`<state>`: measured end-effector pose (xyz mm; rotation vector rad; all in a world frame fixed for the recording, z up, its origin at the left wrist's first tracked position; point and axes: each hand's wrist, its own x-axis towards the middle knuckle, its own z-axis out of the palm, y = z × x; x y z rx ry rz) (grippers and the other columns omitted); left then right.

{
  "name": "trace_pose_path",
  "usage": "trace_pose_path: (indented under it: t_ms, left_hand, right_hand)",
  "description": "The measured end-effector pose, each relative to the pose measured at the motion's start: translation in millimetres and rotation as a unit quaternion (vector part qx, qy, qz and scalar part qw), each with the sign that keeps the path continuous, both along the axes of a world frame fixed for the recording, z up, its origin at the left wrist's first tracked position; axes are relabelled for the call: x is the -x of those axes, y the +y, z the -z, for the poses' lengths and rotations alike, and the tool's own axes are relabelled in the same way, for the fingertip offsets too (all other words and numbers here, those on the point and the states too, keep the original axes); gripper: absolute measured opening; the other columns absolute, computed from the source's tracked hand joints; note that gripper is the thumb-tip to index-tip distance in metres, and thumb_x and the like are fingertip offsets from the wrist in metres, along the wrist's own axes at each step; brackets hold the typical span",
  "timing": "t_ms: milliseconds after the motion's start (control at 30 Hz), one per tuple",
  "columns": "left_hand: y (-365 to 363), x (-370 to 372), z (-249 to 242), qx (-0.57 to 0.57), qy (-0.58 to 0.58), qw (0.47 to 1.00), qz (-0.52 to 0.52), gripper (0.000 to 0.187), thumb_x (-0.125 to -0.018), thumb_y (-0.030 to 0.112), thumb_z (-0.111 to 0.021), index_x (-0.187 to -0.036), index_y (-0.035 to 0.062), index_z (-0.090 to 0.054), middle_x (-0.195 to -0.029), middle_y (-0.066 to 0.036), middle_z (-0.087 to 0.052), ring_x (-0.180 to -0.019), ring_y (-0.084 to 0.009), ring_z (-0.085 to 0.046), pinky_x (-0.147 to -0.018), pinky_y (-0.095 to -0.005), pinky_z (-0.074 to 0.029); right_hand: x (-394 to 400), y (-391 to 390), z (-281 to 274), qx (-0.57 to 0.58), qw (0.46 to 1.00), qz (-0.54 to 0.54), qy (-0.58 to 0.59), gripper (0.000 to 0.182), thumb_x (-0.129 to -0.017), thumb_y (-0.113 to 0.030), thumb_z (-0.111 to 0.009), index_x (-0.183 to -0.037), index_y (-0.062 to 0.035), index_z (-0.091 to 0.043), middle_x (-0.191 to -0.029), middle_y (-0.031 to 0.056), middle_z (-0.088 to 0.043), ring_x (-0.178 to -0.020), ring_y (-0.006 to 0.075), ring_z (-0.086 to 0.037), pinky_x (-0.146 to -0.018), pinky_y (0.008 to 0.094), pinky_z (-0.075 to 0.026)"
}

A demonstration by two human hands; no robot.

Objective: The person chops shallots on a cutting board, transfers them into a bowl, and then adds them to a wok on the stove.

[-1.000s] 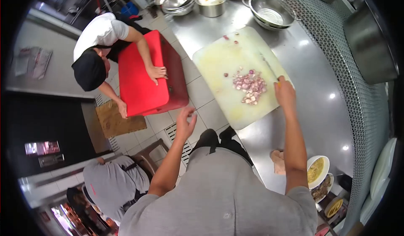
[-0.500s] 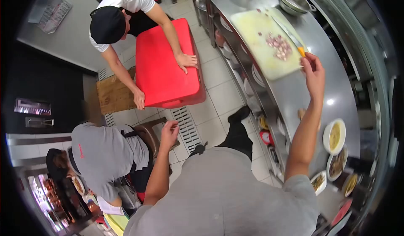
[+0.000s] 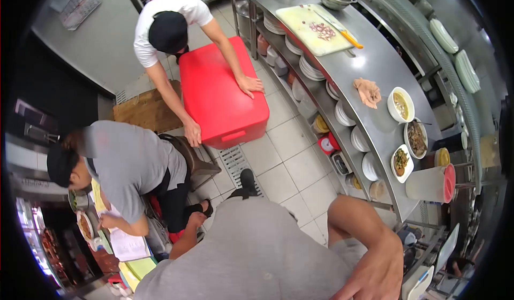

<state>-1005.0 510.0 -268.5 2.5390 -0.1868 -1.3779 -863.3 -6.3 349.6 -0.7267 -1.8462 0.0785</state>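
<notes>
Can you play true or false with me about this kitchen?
1. Chopped pieces are on the cutting board. True.
2. The person's right hand is holding the knife. False: the knife lies on the cutting board, with no hand touching it.
3. A co-worker has both hands on the red box. True.
4. The crumpled cloth is on the floor. False: it's on the metal counter.

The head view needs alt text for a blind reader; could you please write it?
In a kitchen, the wearer's left hand and right hand are both off the steel counter, where a knife and chopped pieces lie on a cutting board. Someone in white has both hands on a red box.
</notes>
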Motion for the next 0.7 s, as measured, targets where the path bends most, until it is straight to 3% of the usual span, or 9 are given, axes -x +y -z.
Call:
trace_pose_path:
  t_ms: [33, 67, 133, 200, 267, 333, 400, 567, 700]
  left_hand:
    - [-9, 13, 1, 0.036, -0.055, 0.977, -0.201, 0.03, -0.08, 0.035, -0.066, -0.086, 0.0067, -0.073, -0.091, -0.017, -0.072, -0.091, -0.0351, -0.069, -0.083, -0.0433, -0.054]
    - [-23, 26, -13, 0.072, -0.108, 0.91, -0.395, 0.031, -0.08, 0.037, -0.067, -0.085, 0.007, -0.074, -0.091, -0.017, -0.072, -0.091, -0.0342, -0.069, -0.083, -0.0424, -0.054]
    - [-54, 18, -34, 0.06, -0.115, 0.902, -0.411, 0.032, -0.079, 0.037, -0.069, -0.089, 0.0071, -0.075, -0.091, -0.017, -0.072, -0.09, -0.0344, -0.069, -0.082, -0.0414, -0.054]
    - [-64, 31, -41, 0.085, -0.133, 0.932, -0.326, 0.03, -0.078, 0.033, -0.07, -0.093, 0.0068, -0.075, -0.092, -0.017, -0.072, -0.091, -0.0333, -0.07, -0.082, -0.0389, -0.055]
    - [-82, 34, -52, 0.089, -0.149, 0.956, -0.238, 0.031, -0.078, 0.031, -0.072, -0.098, 0.0061, -0.074, -0.094, -0.017, -0.073, -0.09, -0.0318, -0.07, -0.083, -0.0379, -0.055]
    - [-92, 31, -62, 0.096, -0.127, 0.957, -0.243, 0.032, -0.079, 0.032, -0.072, -0.098, 0.0065, -0.074, -0.094, -0.016, -0.073, -0.089, -0.0309, -0.07, -0.083, -0.0383, -0.055]
    - [-95, 28, -70, 0.109, -0.099, 0.959, -0.243, 0.033, -0.08, 0.034, -0.071, -0.099, 0.0068, -0.074, -0.095, -0.016, -0.073, -0.089, -0.03, -0.071, -0.083, -0.0386, -0.055]
    - [-90, 6, -68, 0.114, -0.115, 0.953, -0.254, 0.033, -0.081, 0.033, -0.073, -0.102, 0.0071, -0.073, -0.094, -0.016, -0.073, -0.088, -0.0285, -0.071, -0.081, -0.0384, -0.055]
    - [-74, -2, -73, 0.151, -0.137, 0.94, -0.273, 0.028, -0.083, 0.026, -0.073, -0.101, 0.0044, -0.072, -0.091, -0.015, -0.072, -0.083, -0.0233, -0.07, -0.076, -0.0363, -0.055]
  right_hand:
    - [19, -6, 0, 0.009, 1.0, 0.002, -0.028, 0.02, -0.096, -0.024, -0.046, -0.083, -0.0173, -0.059, -0.086, 0.0004, -0.054, -0.085, 0.0205, -0.056, -0.08, 0.0434, -0.045]
    - [38, -13, 1, 0.016, 0.998, 0.002, -0.055, 0.02, -0.096, -0.025, -0.046, -0.083, -0.0174, -0.059, -0.086, 0.0002, -0.054, -0.085, 0.0202, -0.057, -0.08, 0.0431, -0.045]
    - [76, -33, 4, 0.023, 0.994, -0.019, -0.104, 0.02, -0.096, -0.026, -0.046, -0.082, -0.0172, -0.058, -0.087, 0.0003, -0.055, -0.086, 0.0196, -0.057, -0.079, 0.0425, -0.045]
    - [124, -54, 14, 0.14, 0.983, -0.058, -0.108, 0.019, -0.095, -0.027, -0.048, -0.084, -0.0162, -0.06, -0.09, 0.0007, -0.056, -0.089, 0.0189, -0.057, -0.078, 0.0416, -0.044]
    - [158, -46, 11, 0.099, 0.99, -0.057, -0.083, 0.019, -0.094, -0.026, -0.051, -0.09, -0.0131, -0.063, -0.095, 0.0038, -0.061, -0.09, 0.0207, -0.059, -0.078, 0.0418, -0.046]
    - [192, -37, 4, 0.021, 1.0, 0.003, -0.019, 0.021, -0.093, -0.025, -0.052, -0.096, -0.0089, -0.065, -0.096, 0.0087, -0.064, -0.087, 0.0242, -0.061, -0.078, 0.0424, -0.048]
    - [221, -43, -1, 0.034, 0.998, 0.032, -0.052, 0.023, -0.094, -0.024, -0.051, -0.096, -0.0078, -0.067, -0.101, 0.0101, -0.065, -0.091, 0.025, -0.062, -0.081, 0.0433, -0.049]
    - [268, -37, -10, 0.168, 0.975, -0.002, -0.143, 0.016, -0.086, -0.023, -0.056, -0.085, -0.0109, -0.067, -0.099, 0.0028, -0.06, -0.093, 0.0204, -0.058, -0.073, 0.0367, -0.046]
    - [266, 6, -17, 0.076, 0.991, 0.041, -0.104, 0.015, -0.081, -0.024, -0.058, -0.083, -0.0115, -0.065, -0.091, 0.001, -0.056, -0.087, 0.0183, -0.056, -0.066, 0.0323, -0.043]
